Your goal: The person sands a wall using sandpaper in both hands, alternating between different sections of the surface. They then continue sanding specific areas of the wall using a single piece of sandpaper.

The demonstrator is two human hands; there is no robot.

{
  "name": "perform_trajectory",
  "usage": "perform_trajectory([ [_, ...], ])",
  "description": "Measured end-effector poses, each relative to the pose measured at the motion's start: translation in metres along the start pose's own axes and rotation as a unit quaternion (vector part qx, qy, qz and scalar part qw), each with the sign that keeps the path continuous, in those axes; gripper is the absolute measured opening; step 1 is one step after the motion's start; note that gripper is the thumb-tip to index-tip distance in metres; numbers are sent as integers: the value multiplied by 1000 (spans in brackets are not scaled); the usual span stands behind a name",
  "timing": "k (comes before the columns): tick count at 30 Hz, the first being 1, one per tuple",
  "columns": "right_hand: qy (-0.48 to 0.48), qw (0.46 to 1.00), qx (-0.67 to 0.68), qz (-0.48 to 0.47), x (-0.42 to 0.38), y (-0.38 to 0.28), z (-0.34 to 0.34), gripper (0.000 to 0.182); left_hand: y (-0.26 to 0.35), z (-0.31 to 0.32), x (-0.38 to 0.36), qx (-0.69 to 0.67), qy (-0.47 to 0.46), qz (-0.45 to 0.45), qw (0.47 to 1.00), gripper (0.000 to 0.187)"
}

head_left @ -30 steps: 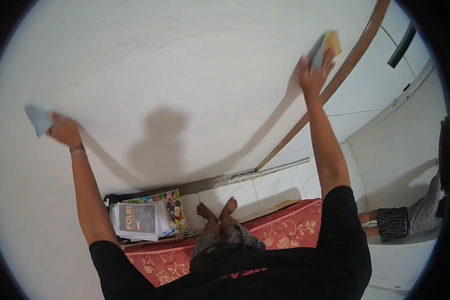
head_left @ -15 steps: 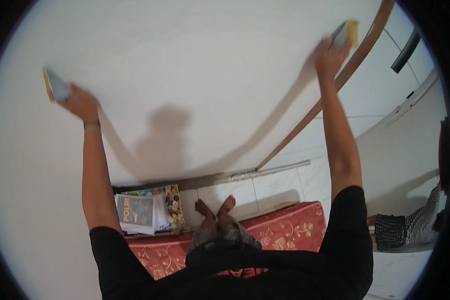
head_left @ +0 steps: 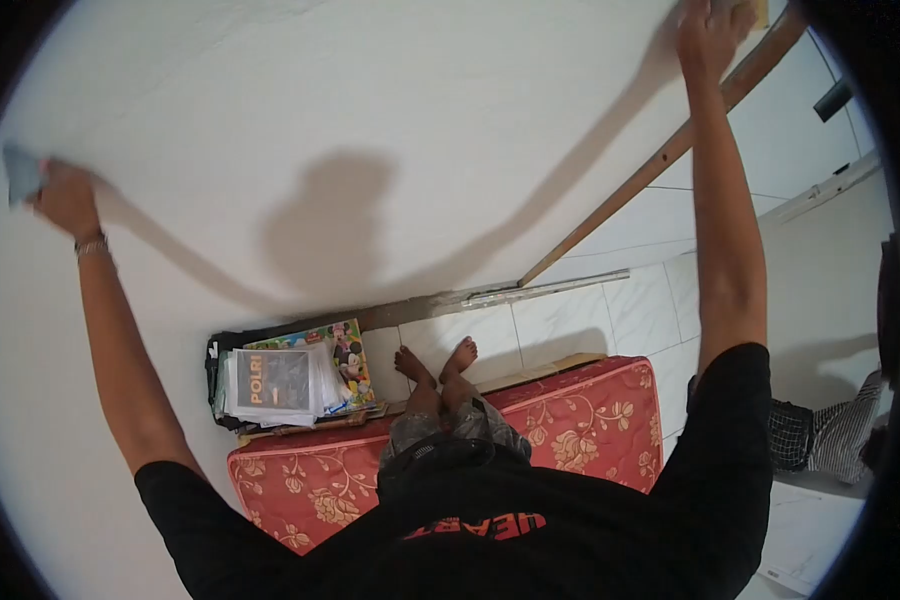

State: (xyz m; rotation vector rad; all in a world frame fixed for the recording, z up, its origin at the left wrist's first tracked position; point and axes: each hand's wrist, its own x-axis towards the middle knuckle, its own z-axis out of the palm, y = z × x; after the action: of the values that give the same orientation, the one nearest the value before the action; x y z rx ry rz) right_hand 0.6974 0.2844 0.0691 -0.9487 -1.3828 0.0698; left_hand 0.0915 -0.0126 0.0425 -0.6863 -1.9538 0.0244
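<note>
My left hand, with a bracelet at the wrist, is closed on a flat grey piece that widens away from the fingers. It is held up against the white wall at the far left. High at the right, my right hand grips a similar piece, of which only a yellow part shows beside the fingers; the rest is hidden or cut off by the top edge. That hand is by the brown wooden door frame strip. Both arms are stretched wide.
Below lies a red flowered mattress. A stack of papers and a book marked POLRI rests beside a Mickey Mouse board. My bare feet stand on white tiles. Checked and striped cloth shows at the right.
Both hands have moved outward along the wall: the left further left, the right up and to the right. The view has shifted, showing more of the mattress.
</note>
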Motion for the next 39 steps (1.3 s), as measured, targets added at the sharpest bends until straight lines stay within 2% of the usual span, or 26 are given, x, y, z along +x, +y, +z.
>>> perform_trajectory([
  [1, 110, 986, -83, -90, 0, -19, 27, 56, 21, -10, 11, 47, -10, 8, 999, 46],
  [3, 200, 931, -168, -257, -40, -68, 81, 54, 105, -64, 2, -329, 184, -100, 921, 47],
  [4, 69, 930, -207, -295, -84, -73, 98, 52, 146, -91, -3, -477, 299, -95, 821, 48],
  [6, -123, 887, -177, -408, -154, -63, 95, 48, 170, -117, -52, -365, 276, 35, 889, 47],
  [7, -190, 849, -115, -480, -172, -50, 84, 46, 169, -95, -78, -426, 246, 36, 870, 45],
  [10, -159, 868, -206, -422, -126, 46, 32, 57, 115, -15, -113, -575, 166, -78, 797, 41],
  [11, -113, 867, -249, -417, -96, 57, 13, 52, 83, 3, -111, -450, 146, -99, 875, 42],
  [13, 17, 902, -229, -365, -46, 48, 7, 51, 36, 9, -83, -390, 11, -174, 904, 48],
  [14, 82, 955, -159, -235, -38, 18, 16, 52, 41, 12, -69, -413, 50, -192, 889, 51],
  [15, 78, 956, -159, -235, -39, 9, 36, 52, 50, 17, -49, -436, 91, -210, 870, 54],
  [17, 250, 961, -46, -109, -32, -14, 78, 53, 104, -43, -41, -499, 218, -191, 817, 56],
  [19, 160, 955, -177, -176, -99, -51, 113, 58, 164, -89, -69, -549, 229, -138, 792, 58],
  [20, 78, 957, -125, -250, -147, -56, 120, 59, 192, -75, -95, -522, 216, -102, 819, 54],
  [21, -76, 922, -194, -327, -197, -32, 119, 56, 193, -96, -130, -295, 19, 89, 951, 54],
  [23, -359, 880, -77, -302, -228, -3, 81, 52, 195, -21, -190, -391, 70, 169, 902, 58],
  [24, -304, 833, -144, -438, -225, 50, 66, 50, 172, 8, -201, -411, 76, 188, 889, 58],
  [27, -75, 861, -353, -359, -143, 87, 18, 46, 84, 37, -189, -341, 26, -51, 938, 54],
  [28, -23, 944, -230, -237, -111, 70, 12, 43, 66, 31, -163, -393, 36, -193, 898, 51],
  [29, 99, 983, -76, -131, -89, 35, 18, 42, 50, 12, -137, -432, 77, -142, 887, 50],
  [32, 155, 976, -143, -58, -49, -3, 54, 56, 86, -36, -70, -476, 198, -146, 844, 54],
  [33, 222, 972, -13, -75, -64, -36, 77, 56, 110, -61, -61, -498, 187, -176, 828, 60],
  [35, 159, 970, -36, -178, -120, -66, 111, 55, 157, -92, -72, -516, 188, -128, 826, 63],
  [36, 55, 939, -211, -265, -161, -61, 117, 55, 181, -85, -91, -505, 199, -84, 836, 59],
  [37, -96, 928, -207, -295, -209, -43, 122, 51, 197, -72, -126, -357, 118, 4, 926, 59],
  [38, -96, 927, -206, -297, -238, -17, 114, 51, 210, -57, -166, -433, 91, 61, 895, 63],
  [39, -200, 910, -174, -318, -255, 17, 95, 44, 194, -28, -201, -433, 89, 57, 895, 63],
])
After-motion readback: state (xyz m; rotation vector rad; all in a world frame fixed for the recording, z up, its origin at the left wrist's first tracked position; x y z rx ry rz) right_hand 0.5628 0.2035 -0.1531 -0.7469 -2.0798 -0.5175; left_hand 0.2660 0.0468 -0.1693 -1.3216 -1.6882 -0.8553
